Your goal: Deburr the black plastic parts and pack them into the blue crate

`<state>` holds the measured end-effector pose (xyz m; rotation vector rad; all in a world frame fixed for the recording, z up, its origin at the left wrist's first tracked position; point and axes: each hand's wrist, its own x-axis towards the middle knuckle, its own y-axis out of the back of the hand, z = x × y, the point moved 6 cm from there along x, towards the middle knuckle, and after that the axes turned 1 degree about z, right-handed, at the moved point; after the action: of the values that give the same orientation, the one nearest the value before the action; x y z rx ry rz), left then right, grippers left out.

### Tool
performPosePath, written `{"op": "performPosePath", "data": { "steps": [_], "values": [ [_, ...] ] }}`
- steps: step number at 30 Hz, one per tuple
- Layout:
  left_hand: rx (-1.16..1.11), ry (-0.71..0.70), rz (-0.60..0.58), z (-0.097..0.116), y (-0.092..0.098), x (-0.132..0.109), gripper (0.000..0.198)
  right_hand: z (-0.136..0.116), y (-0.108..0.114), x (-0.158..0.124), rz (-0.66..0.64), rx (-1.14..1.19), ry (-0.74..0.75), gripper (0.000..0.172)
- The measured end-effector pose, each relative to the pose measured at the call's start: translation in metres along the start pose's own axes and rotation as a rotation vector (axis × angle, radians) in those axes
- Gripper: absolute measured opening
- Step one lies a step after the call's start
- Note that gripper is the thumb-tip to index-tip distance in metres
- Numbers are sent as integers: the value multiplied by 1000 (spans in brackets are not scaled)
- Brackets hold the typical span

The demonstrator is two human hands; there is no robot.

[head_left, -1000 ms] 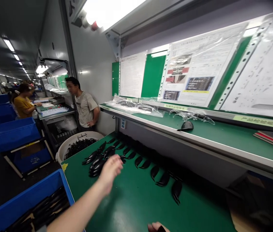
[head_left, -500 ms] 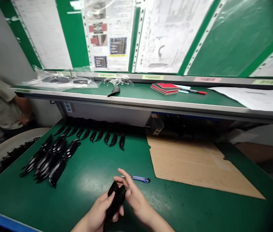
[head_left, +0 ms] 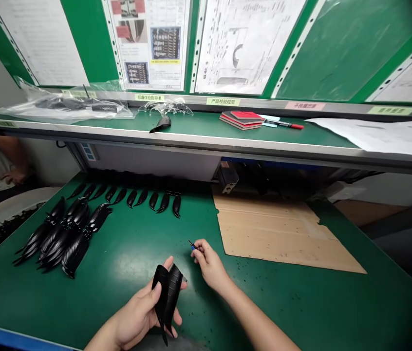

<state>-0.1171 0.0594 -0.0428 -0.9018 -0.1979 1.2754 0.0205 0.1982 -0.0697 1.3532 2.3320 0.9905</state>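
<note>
Left hand (head_left: 135, 314) pinches curved black plastic pieces (head_left: 173, 293); best hold those steady, clear of the slim blue tool (head_left: 193, 247) the right hand (head_left: 209, 265) pinches alongside.

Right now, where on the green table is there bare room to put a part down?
The green table is bare between the black piles, the row of black parts and the left hand. Another patch lies between piles and blue rim. Back left is crowded: piles and row nearly meet. Dark specks litter the table below the cardboard.
</note>
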Motion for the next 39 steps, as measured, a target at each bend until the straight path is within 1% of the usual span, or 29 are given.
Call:
{"op": "performPosePath", "data": {
  "steps": [1,3,6,9,10,11,13,14,17,19,21,25,28,35,39],
  "values": [
    [14,3,-1,2,-1,-1,58,-9,6,-2,-18,20,13,29],
    [49,0,17,7,-2,0,49,-31,18,-7,-70,38,85,26],
    [183,28,86,11,-1,1,39,-70,35,-15,-141,-25,261,24],
    [410,44,138,17,-3,-1,39,-97,44,-22,-185,-180,412,29],
    [474,44,146,20,-6,-3,40,-102,45,-23,-200,-239,450,33],
    [529,46,152,22,-8,-5,40,-106,44,-25,-211,-295,479,42],
    [624,64,163,27,-15,-9,40,-109,42,-26,-212,-395,510,61],
    [668,61,167,29,-18,-11,39,-110,41,-26,-203,-436,518,67],
    [754,16,140,37,-32,-15,39,-110,37,-26,-158,-524,529,71],
    [756,-13,98,40,-39,-16,39,-109,35,-26,-140,-566,529,70],
    [749,-16,72,41,-43,-18,39,-107,31,-27,-139,-590,530,67],
    [775,-9,67,41,-44,-18,41,-104,25,-31,-146,-581,547,67],
    [799,-17,56,39,-45,-18,41,-100,21,-33,-158,-580,548,63],
    [953,18,96,36,-43,-18,42,-92,14,-36,-220,-568,545,57],
    [1024,18,116,37,-42,-19,41,-90,9,-35,-279,-582,535,48]
  ]
}}
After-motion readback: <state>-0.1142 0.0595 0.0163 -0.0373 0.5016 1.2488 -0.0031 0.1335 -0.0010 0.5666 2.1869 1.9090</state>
